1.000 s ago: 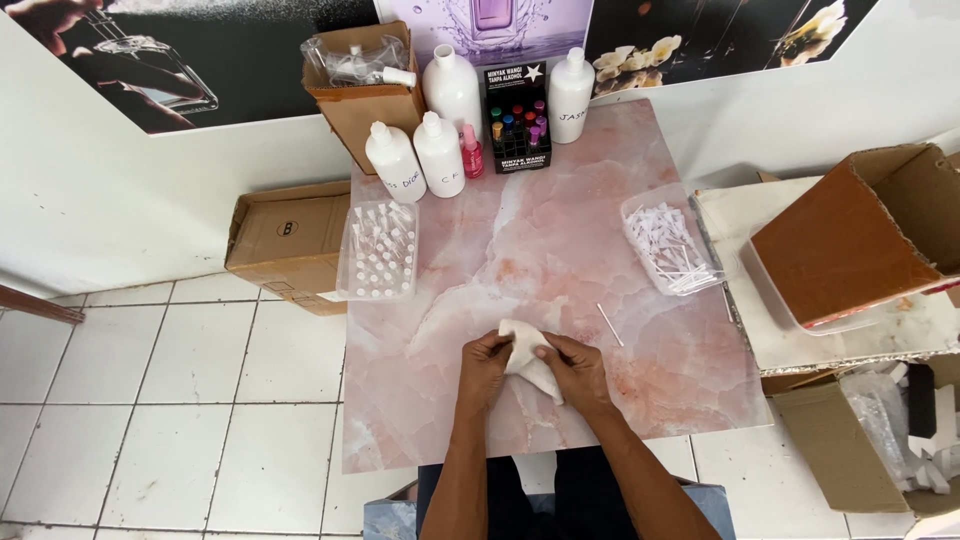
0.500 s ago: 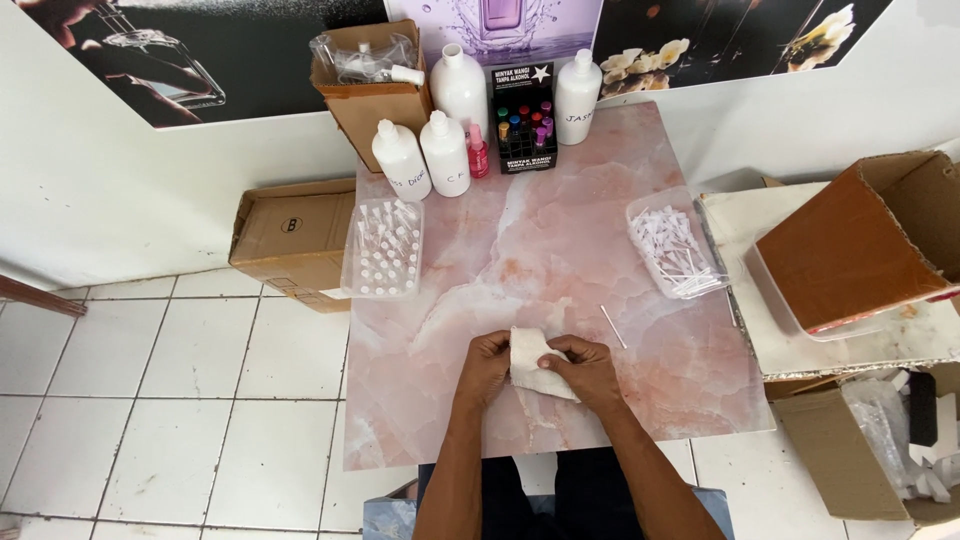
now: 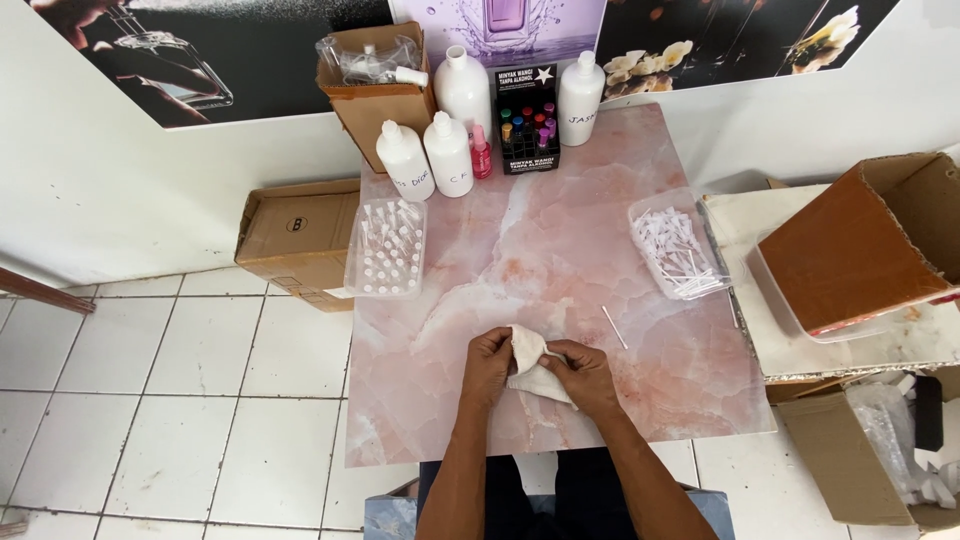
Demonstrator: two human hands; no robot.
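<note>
Left hand (image 3: 488,364): grasping the white cloth (image 3: 531,364) at its left edge.
Right hand (image 3: 585,374): pinching the cloth's right side.
Thin white stick (image 3: 614,327): lying just right of the cloth.

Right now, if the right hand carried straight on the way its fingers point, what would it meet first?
The right hand points left across the pink marble table, already gripping the white cloth. Past the cloth, the left hand comes first, holding its other side. Depth between them is hard to judge.
</note>
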